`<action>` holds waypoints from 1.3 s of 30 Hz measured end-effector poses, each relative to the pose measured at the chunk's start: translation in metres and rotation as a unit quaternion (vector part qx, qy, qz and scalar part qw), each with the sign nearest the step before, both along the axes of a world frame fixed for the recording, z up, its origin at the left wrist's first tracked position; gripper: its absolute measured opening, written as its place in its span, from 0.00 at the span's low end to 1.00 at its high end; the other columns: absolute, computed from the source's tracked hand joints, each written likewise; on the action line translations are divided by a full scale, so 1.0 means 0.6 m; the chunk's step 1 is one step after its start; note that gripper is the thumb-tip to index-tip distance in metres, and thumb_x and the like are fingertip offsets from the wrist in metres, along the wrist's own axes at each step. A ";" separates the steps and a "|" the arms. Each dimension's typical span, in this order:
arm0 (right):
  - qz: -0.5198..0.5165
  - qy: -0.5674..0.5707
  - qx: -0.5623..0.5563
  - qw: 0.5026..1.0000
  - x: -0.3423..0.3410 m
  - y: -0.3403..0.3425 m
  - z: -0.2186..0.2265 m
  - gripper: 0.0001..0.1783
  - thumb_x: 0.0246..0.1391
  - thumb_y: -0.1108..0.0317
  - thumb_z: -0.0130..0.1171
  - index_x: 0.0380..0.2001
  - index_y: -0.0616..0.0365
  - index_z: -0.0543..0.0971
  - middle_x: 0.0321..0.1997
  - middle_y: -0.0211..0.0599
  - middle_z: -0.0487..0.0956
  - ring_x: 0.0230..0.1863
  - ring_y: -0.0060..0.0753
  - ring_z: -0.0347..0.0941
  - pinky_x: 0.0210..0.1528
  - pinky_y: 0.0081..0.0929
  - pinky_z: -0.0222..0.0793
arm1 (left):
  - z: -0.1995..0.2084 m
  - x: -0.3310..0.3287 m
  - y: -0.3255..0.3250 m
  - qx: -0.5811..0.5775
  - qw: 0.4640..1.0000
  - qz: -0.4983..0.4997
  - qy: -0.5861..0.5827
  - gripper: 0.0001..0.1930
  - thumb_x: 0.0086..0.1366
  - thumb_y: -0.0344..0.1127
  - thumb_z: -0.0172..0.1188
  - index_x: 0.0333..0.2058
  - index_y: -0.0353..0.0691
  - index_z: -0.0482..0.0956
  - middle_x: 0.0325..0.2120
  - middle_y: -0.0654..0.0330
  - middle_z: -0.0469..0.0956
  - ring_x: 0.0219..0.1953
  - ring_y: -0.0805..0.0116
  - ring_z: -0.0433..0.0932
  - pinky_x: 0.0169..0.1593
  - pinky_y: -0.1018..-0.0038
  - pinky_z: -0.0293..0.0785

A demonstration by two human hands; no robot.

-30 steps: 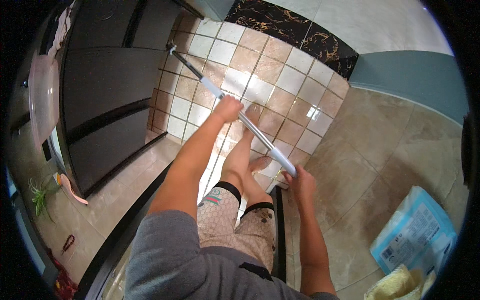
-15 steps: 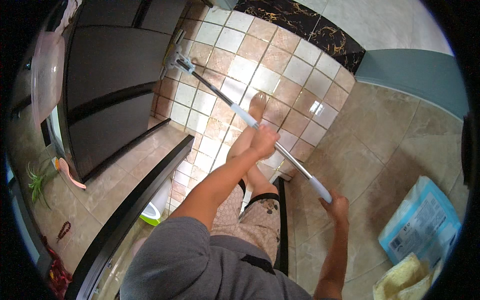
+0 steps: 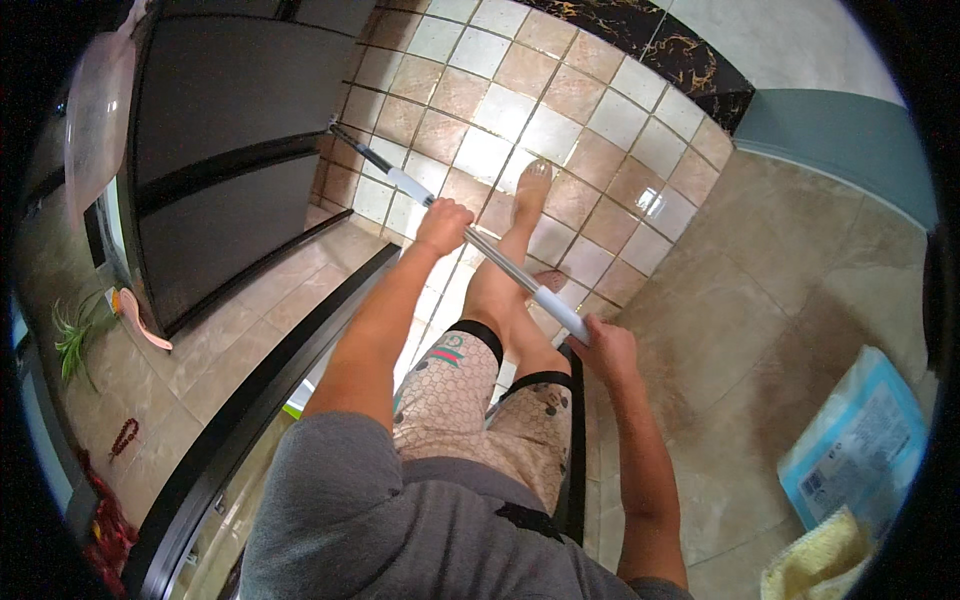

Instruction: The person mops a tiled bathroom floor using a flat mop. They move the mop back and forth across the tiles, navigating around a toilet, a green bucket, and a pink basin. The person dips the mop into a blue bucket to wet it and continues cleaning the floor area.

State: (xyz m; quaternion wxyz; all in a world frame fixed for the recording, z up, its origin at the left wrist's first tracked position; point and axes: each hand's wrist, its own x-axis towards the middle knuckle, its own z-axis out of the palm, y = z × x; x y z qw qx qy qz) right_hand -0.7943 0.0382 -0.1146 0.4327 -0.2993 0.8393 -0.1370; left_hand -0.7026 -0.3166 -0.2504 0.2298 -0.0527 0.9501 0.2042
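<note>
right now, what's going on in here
The person's left hand grips a long pole partway along its shaft, while the right hand holds it at the near end. Its far end is hidden at the edge of a dark panel. One bare foot rests on the pink and white tiles.
</note>
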 end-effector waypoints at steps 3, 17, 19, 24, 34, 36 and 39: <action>-0.010 0.004 -0.009 1.000 0.011 0.006 -0.009 0.20 0.45 0.54 0.68 0.34 0.54 0.74 0.23 0.48 0.79 0.27 0.54 0.77 0.29 0.47 0.72 | -0.001 0.005 -0.005 0.013 1.000 -0.007 -0.023 0.03 0.50 0.31 0.59 0.25 0.47 0.80 0.27 0.60 0.80 0.37 0.59 0.76 0.46 0.64 0.67; 0.010 0.022 0.112 0.993 -0.152 0.164 0.206 0.20 0.40 0.52 0.70 0.31 0.54 0.79 0.25 0.45 0.79 0.28 0.47 0.78 0.30 0.40 0.72 | 0.100 -0.035 0.254 0.124 0.982 0.115 0.078 0.05 0.49 0.31 0.63 0.28 0.47 0.81 0.29 0.61 0.78 0.41 0.62 0.74 0.50 0.63 0.64; 0.034 0.021 0.119 0.992 -0.152 0.177 0.192 0.20 0.40 0.52 0.70 0.32 0.54 0.79 0.26 0.44 0.80 0.28 0.47 0.78 0.31 0.40 0.72 | 0.090 -0.027 0.260 0.142 0.980 0.119 0.068 0.06 0.49 0.32 0.64 0.29 0.47 0.82 0.30 0.61 0.79 0.42 0.62 0.74 0.50 0.63 0.64; 0.053 0.037 0.091 0.994 -0.115 0.132 0.093 0.22 0.42 0.48 0.68 0.35 0.52 0.81 0.27 0.44 0.81 0.28 0.49 0.78 0.31 0.42 0.73 | 0.018 0.010 0.174 0.081 0.994 0.050 0.061 0.07 0.45 0.30 0.62 0.26 0.48 0.81 0.28 0.61 0.79 0.41 0.62 0.77 0.49 0.62 0.66; 0.005 -0.079 -0.033 0.996 0.098 -0.169 0.004 0.22 0.50 0.50 0.64 0.38 0.56 0.74 0.28 0.50 0.80 0.29 0.56 0.78 0.32 0.47 0.73 | 0.010 0.160 -0.152 -0.059 0.990 0.029 -0.122 0.05 0.54 0.33 0.57 0.27 0.48 0.81 0.29 0.60 0.79 0.40 0.57 0.75 0.53 0.63 0.66; 0.034 -0.097 -0.010 0.995 0.102 -0.151 0.010 0.23 0.50 0.50 0.64 0.40 0.57 0.74 0.29 0.51 0.80 0.30 0.56 0.78 0.32 0.47 0.73 | 0.014 0.166 -0.134 -0.057 0.982 0.031 -0.175 0.05 0.56 0.36 0.58 0.29 0.48 0.82 0.31 0.61 0.79 0.43 0.58 0.75 0.56 0.62 0.63; 0.040 -0.079 -0.012 0.996 0.098 -0.120 0.020 0.23 0.49 0.50 0.64 0.38 0.56 0.74 0.28 0.51 0.80 0.30 0.55 0.78 0.31 0.46 0.73 | -0.011 0.181 -0.093 -0.076 0.981 0.056 -0.169 0.05 0.55 0.37 0.60 0.30 0.49 0.82 0.34 0.62 0.79 0.46 0.59 0.73 0.58 0.60 0.61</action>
